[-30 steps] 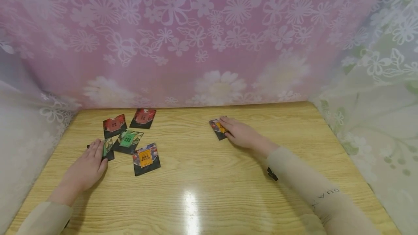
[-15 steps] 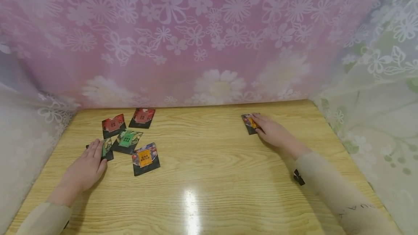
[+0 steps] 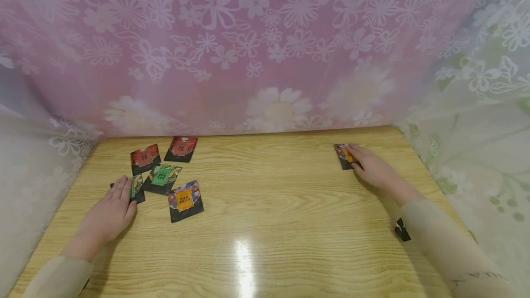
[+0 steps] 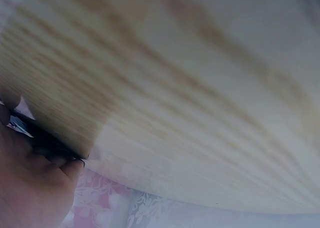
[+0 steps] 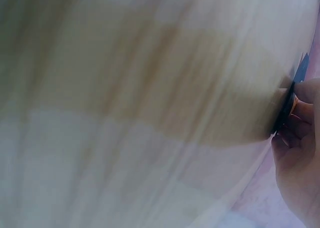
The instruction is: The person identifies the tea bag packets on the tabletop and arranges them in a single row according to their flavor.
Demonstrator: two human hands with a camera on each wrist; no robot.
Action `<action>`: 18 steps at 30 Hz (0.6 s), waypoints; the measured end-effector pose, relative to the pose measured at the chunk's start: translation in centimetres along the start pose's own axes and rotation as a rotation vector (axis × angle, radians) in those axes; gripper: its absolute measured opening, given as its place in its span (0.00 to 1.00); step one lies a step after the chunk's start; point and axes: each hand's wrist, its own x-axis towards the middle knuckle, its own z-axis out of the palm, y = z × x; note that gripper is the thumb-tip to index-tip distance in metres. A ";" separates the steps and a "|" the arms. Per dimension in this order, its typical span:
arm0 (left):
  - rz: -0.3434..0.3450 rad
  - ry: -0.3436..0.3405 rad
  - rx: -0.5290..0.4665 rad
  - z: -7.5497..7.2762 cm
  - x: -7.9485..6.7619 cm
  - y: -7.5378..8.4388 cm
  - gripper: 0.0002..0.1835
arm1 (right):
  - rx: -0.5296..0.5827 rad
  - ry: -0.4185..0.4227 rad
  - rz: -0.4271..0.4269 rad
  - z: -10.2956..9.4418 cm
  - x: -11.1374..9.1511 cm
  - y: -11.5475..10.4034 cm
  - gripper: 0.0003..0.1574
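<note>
My right hand [image 3: 371, 165] lies with its fingers over a black sachet with an orange label [image 3: 344, 156] at the back right of the table. In the right wrist view, that dark sachet [image 5: 289, 106] shows nearly edge-on under the fingertips. At the left, my left hand [image 3: 105, 213] rests with extended fingers on a black sachet with a green label [image 3: 138, 192], covering part of it. Beside it lies a second green-labelled sachet [image 3: 162, 178]. An orange-labelled sachet [image 3: 185, 200] is nearer the front, and two red sachets [image 3: 145, 158] lie farther back.
The wood-grain table [image 3: 265, 220] has a bright light reflection near its front. A pink floral curtain [image 3: 232, 59] hangs along the back edge. Pale floral cloth [image 3: 488, 151] stands at both sides.
My right hand has slid the orange-labelled sachet rightward across the back of the table. My left hand and the sachets around it have stayed in place.
</note>
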 end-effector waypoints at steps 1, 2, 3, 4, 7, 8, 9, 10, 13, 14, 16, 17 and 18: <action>0.001 0.000 -0.001 0.0 0.0 0.0 0.38 | 0.003 -0.001 0.005 0.0 -0.2 0.3 0.41; 0.001 0.001 -0.001 0.0 0.0 0.0 0.38 | 0.003 -0.002 0.012 0.0 -0.3 0.6 0.41; 0.001 0.000 -0.004 0.1 0.0 0.0 0.38 | 0.005 -0.003 0.019 0.0 -0.4 1.0 0.41; 0.000 0.000 -0.007 0.1 0.0 -0.1 0.38 | 0.006 -0.001 0.022 -0.1 -0.5 1.2 0.41; -0.003 0.002 -0.014 0.2 0.0 -0.1 0.38 | 0.010 0.000 0.034 -0.2 -0.7 1.8 0.41; -0.003 0.004 -0.014 0.2 0.1 -0.1 0.38 | 0.011 0.001 0.038 -0.3 -0.8 2.0 0.41; -0.003 0.005 -0.014 0.3 0.1 -0.1 0.38 | 0.012 0.003 0.039 -0.4 -0.9 2.1 0.41; -0.002 0.008 -0.012 0.3 0.2 -0.1 0.38 | 0.013 0.001 0.044 -0.4 -1.1 2.2 0.41; 0.003 0.014 -0.007 0.2 0.2 -0.1 0.38 | 0.013 -0.006 0.058 -0.6 -1.5 2.6 0.41; 0.004 0.015 -0.006 0.2 0.2 -0.1 0.38 | 0.012 -0.011 0.064 -0.7 -1.6 2.7 0.41; 0.004 0.016 -0.004 0.2 0.2 -0.1 0.38 | 0.005 -0.018 0.070 -0.8 -1.7 2.9 0.41; 0.004 0.018 -0.002 0.2 0.2 -0.1 0.37 | 0.002 -0.020 0.072 -0.8 -1.8 3.0 0.42; 0.003 0.018 -0.001 0.2 0.1 -0.1 0.37 | -0.001 -0.022 0.071 -0.8 -1.8 3.1 0.42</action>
